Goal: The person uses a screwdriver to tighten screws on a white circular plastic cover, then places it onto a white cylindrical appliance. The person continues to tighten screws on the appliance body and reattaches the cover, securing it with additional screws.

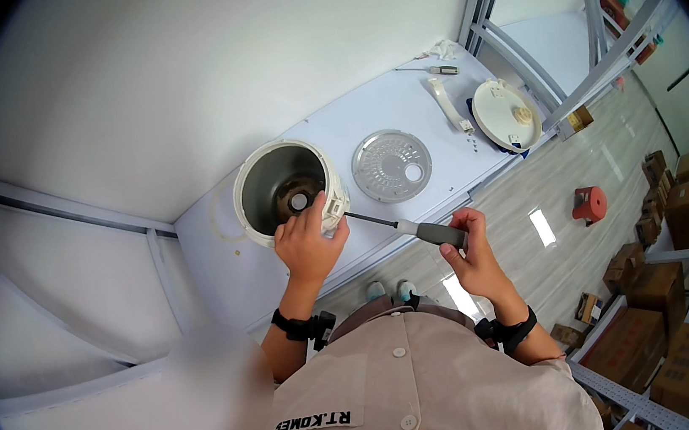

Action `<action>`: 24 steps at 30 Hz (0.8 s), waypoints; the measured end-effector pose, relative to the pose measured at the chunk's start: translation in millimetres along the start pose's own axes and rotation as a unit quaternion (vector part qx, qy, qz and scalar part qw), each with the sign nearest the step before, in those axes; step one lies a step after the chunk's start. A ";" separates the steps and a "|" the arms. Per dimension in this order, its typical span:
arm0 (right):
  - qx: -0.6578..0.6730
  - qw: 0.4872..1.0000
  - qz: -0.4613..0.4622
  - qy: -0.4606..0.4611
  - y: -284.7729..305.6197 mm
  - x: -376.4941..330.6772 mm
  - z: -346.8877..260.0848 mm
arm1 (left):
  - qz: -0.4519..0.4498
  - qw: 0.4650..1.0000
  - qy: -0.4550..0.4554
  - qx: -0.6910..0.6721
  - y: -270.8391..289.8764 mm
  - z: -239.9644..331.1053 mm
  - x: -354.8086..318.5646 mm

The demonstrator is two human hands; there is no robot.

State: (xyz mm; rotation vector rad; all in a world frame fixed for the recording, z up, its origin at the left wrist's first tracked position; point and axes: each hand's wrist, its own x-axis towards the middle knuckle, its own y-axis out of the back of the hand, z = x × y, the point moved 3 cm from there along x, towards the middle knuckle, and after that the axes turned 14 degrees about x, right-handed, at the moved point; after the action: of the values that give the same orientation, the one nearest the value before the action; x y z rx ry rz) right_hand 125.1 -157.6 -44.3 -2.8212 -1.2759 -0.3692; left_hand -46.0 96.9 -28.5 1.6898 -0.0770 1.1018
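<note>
A white rice cooker body stands with its top uncovered at the left of the table, its dark metal inside showing a round piece at the bottom. My left hand grips its near rim, fingers reaching over the edge and the thumb outside. My right hand is closed around the grey handle of a screwdriver. The shaft points left, and its tip meets the white fitting on the cooker's right side; the exact contact point is too small to tell. Right of the cooker lies a round, perforated metal plate.
Farther right on the table lie a white curved handle, a round cream lid, several small screws and another screwdriver. A red stool stands on the floor. Cardboard boxes fill shelves at right.
</note>
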 end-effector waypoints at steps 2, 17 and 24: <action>-0.014 1.000 0.020 -0.017 -1.0 0.4 -4.5 | 0.003 1.000 0.001 0.006 -0.4 -0.3 -1.2; -0.110 0.987 -0.069 0.091 2.9 7.2 -11.8 | 0.013 1.000 -0.001 0.009 -2.7 -0.5 -1.0; 0.006 0.985 -0.037 -0.167 2.7 17.8 -11.0 | 0.021 1.000 0.003 0.012 -1.9 -0.6 -1.3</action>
State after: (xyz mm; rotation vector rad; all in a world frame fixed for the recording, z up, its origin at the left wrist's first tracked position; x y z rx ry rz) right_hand 136.2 -147.6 -29.5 -2.9194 -1.4299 0.1183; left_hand -46.1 97.5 -30.8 1.7132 -0.0975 1.1428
